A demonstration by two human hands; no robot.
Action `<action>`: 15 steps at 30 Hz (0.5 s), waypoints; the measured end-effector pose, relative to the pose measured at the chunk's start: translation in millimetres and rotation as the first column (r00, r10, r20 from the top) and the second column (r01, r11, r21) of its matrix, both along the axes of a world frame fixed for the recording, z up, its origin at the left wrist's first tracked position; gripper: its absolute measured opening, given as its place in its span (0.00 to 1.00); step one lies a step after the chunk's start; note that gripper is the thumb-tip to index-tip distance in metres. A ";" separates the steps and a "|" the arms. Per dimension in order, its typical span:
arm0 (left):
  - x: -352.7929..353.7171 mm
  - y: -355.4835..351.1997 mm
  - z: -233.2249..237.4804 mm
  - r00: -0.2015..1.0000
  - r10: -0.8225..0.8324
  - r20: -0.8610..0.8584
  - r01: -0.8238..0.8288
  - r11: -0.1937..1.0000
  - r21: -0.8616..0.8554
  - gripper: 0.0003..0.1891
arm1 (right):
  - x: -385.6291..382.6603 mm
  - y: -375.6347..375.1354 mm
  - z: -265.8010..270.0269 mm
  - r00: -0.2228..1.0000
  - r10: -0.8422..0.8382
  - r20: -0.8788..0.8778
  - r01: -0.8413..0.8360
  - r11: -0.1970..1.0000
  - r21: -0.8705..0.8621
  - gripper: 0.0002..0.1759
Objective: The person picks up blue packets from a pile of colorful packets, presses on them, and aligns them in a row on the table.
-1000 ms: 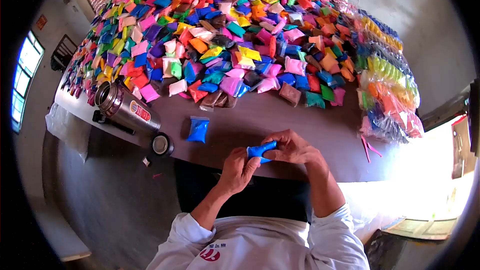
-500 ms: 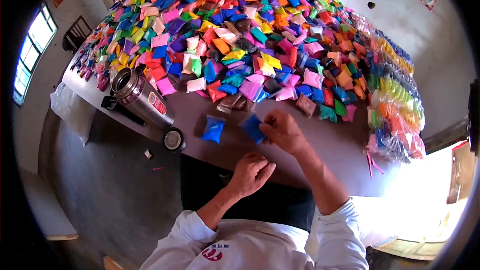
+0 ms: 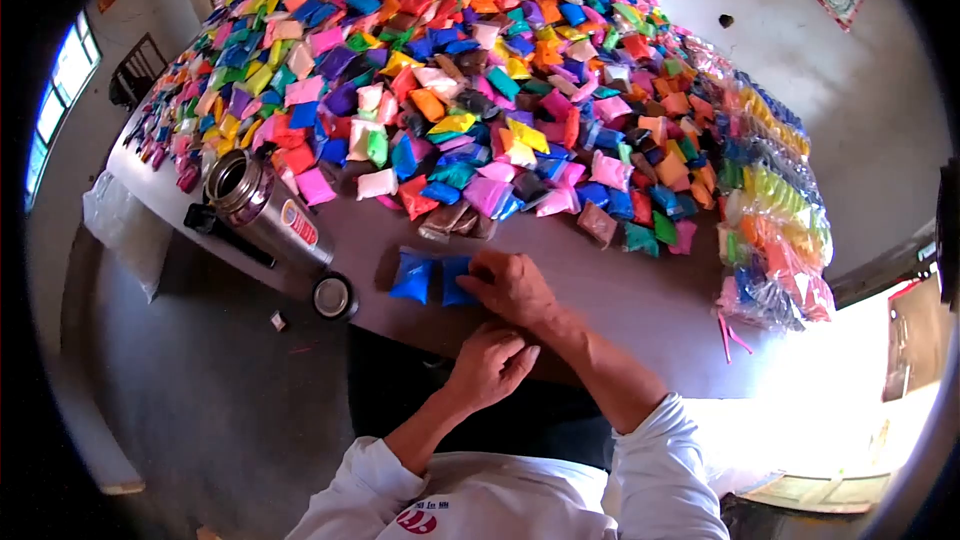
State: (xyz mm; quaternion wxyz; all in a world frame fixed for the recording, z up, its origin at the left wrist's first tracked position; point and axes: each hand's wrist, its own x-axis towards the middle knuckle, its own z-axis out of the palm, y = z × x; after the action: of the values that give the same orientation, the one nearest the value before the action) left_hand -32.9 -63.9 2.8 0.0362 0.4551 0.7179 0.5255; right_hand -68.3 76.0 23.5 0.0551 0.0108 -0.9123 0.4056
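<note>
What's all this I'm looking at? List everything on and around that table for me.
blue packets: two, blue, side by side on the bare table near its front edge
loose packets: too many to count, many colours, heaped across the far table
bundled packets: a row, mixed colours in clear wrap, table's right side
flask: one, steel, open-topped, table's left
cap: one, dark with silver, near edge beside the flask
table: one, brown
right hand: one, on the right-hand blue packet
left hand: one, curled at the table's near edge
</note>
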 end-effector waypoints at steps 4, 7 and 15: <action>-0.2 0.4 -2.1 1.000 -0.006 -0.007 0.006 1.000 0.011 0.10 | 0.9 -3.5 -9.9 0.998 -0.051 -0.022 0.053 0.994 0.092 0.20; 1.0 2.8 0.8 1.000 0.007 -0.024 -0.006 0.999 0.034 0.09 | -2.6 -7.7 -7.1 0.998 -0.060 0.035 0.055 0.988 0.145 0.20; -0.9 1.2 -2.4 1.000 -0.027 0.003 0.027 1.000 0.016 0.09 | 8.8 32.1 0.4 0.812 -0.446 -0.376 0.482 0.876 0.001 0.04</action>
State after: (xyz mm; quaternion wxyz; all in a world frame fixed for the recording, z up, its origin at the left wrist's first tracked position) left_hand -33.8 -62.8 0.4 0.0407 0.4642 0.7074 0.5314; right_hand -59.4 108.1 23.9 0.3201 -0.1346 -0.8792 0.3261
